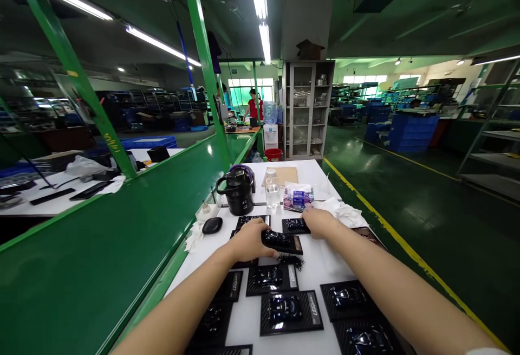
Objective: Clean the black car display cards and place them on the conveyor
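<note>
My left hand (248, 240) is closed around a black blister pack with a toy car (282, 241), holding it just above the white table (320, 260). My right hand (319, 221) rests on another black car pack (295, 226) further back, fingers curled down on its edge. Several more black packs with cars (290, 311) lie in rows on the near part of the table, between my forearms and to both sides. A small black tangled bit (290, 260) lies just under the held pack.
At the table's far end stand a black kettle-like jug (236, 191), a clear water bottle (272, 188), a tissue packet (298, 198), crumpled tissues (345, 213) and a cardboard sheet (283, 175). A black mouse (212, 225) lies left. A green partition (122, 236) runs along the left. A person in red (254, 108) stands far back.
</note>
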`<state>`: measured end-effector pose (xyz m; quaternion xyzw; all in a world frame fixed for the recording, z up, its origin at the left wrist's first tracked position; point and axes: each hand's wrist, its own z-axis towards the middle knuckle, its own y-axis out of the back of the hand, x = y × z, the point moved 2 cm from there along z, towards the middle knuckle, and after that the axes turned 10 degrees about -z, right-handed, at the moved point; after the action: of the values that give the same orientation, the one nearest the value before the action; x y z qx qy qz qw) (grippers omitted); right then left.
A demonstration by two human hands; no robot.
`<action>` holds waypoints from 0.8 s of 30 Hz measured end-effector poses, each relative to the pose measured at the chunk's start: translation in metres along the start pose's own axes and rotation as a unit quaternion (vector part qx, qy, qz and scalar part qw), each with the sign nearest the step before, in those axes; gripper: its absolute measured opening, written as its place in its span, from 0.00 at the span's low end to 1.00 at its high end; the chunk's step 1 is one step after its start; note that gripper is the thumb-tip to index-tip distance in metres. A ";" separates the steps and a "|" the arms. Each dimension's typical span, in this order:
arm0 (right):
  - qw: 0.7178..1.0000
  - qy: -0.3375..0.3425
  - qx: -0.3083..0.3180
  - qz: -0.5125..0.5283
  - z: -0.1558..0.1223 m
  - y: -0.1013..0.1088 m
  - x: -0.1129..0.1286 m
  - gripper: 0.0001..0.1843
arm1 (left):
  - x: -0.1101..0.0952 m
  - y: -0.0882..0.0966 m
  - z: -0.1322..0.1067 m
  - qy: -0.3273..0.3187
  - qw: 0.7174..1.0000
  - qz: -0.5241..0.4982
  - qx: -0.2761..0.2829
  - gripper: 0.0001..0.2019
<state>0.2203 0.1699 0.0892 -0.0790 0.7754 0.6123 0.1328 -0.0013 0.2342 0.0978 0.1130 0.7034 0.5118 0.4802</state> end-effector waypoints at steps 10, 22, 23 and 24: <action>1.000 -0.007 0.023 -0.007 0.005 0.021 -0.005 0.19 | 0.007 -0.002 0.000 -0.003 1.000 0.009 -0.009 0.36; 0.977 0.081 -0.195 0.031 -0.187 0.031 0.015 0.15 | 0.002 -0.028 0.067 -0.017 0.994 0.104 0.004 0.23; 0.959 0.124 -0.256 0.008 -0.200 0.010 0.031 0.12 | 0.000 -0.031 0.071 -0.022 0.994 0.109 0.007 0.22; 0.934 0.155 -0.322 -0.019 -0.209 -0.013 0.047 0.08 | -0.002 -0.033 0.073 -0.026 0.993 0.114 0.009 0.22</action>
<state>0.1568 -0.0338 0.1076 -0.2265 0.5455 0.8068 -0.0100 0.0681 0.2630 0.0707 0.2103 0.6776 0.5539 0.4358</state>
